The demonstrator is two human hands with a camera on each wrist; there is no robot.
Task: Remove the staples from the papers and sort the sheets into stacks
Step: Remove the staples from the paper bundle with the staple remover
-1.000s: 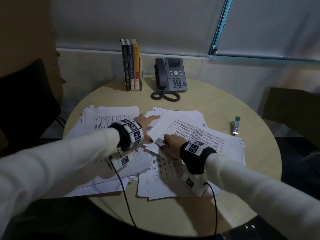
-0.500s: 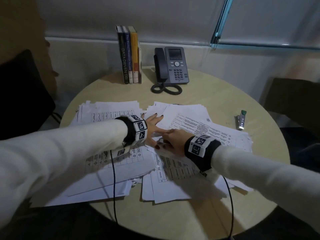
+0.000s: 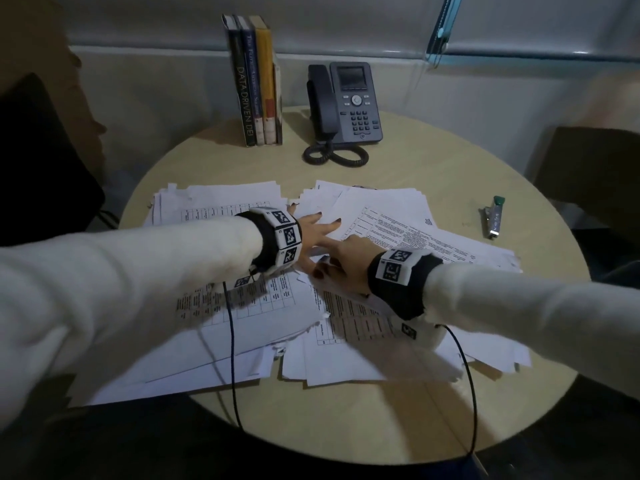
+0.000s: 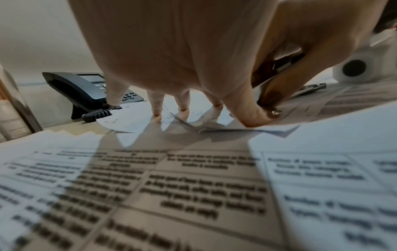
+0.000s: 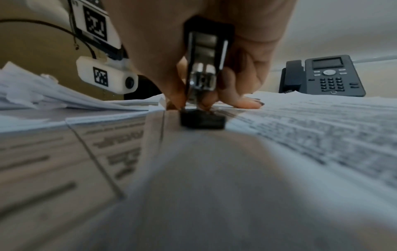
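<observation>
Book spine (image 3: 243, 98): "DATA DRIVEN DE…"; paper print too blurred.

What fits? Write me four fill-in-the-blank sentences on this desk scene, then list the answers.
1. The right hand grips a metal staple ____ against the papers.
2. The left hand lies with fingers ____ on the sheets.
3. The desk phone stands to the ____ of the upright books, seen from the head view.
4. The stapler lies on the round ____, apart from both hands.

Missing words: remover; spread; right; table
</observation>
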